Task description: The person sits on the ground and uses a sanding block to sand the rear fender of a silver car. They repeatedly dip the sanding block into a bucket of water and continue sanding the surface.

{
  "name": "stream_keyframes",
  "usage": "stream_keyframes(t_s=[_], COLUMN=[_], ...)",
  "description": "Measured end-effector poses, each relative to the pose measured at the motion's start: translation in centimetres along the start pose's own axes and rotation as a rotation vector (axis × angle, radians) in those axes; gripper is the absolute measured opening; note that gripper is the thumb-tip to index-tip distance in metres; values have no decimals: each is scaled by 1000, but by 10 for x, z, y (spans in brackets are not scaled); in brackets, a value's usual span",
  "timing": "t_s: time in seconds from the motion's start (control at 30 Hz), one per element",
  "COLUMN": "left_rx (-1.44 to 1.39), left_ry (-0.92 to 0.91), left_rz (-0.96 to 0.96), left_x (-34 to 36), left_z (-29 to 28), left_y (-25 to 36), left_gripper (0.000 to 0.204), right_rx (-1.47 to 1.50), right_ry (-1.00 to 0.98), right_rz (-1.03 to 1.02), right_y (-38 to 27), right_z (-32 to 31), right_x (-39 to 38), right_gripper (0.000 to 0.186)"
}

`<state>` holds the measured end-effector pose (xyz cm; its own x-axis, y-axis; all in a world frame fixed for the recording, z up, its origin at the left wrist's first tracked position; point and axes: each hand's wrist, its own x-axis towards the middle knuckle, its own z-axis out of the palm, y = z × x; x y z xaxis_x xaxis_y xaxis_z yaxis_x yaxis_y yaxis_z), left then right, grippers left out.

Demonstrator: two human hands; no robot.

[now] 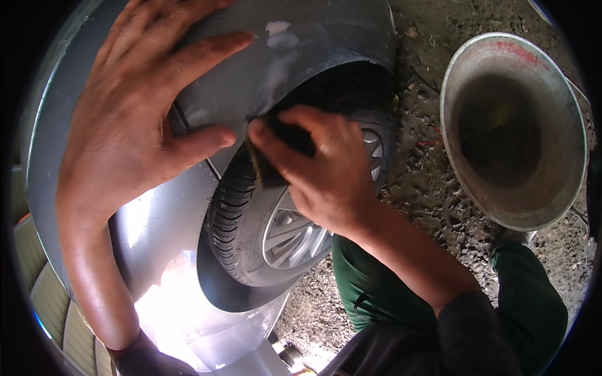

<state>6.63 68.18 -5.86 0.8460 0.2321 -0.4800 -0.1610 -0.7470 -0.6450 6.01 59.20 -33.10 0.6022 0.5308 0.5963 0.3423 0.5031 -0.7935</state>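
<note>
My left hand (135, 106) is spread over the grey car fender (213, 81), fingers apart and nothing in it. Between the fingers and thumb of my right hand (335, 169) is a dark, flat block with a tan edge (269, 156), which looks like a sanding block. It is at the edge of the wheel arch, over the top of the tyre (229, 207); my hand hides part of it, and I cannot tell whether it touches the panel. Pale, scuffed patches (279, 31) mark the paint above the arch.
A round, deep metal bucket (448, 106) with dark liquid in it stands on the wet, gravelly ground (414, 169) to the right. The silver wheel rim (295, 235) sits inside the arch. My legs in green trousers (376, 282) are close beside the wheel.
</note>
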Motion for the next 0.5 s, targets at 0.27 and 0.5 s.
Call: stream_keyframes(t_s=[0.27, 0.5], left_rx=[1, 1], left_ry=[2, 5], left_rz=[4, 12], left_x=[1, 1], left_z=[0, -1], left_y=[-1, -2], left_gripper=[98, 98], right_rx=[0, -18], right_ry=[-35, 6], right_rz=[1, -63], right_y=[1, 1], right_z=[-3, -1], right_x=[5, 3], right_gripper=[44, 44])
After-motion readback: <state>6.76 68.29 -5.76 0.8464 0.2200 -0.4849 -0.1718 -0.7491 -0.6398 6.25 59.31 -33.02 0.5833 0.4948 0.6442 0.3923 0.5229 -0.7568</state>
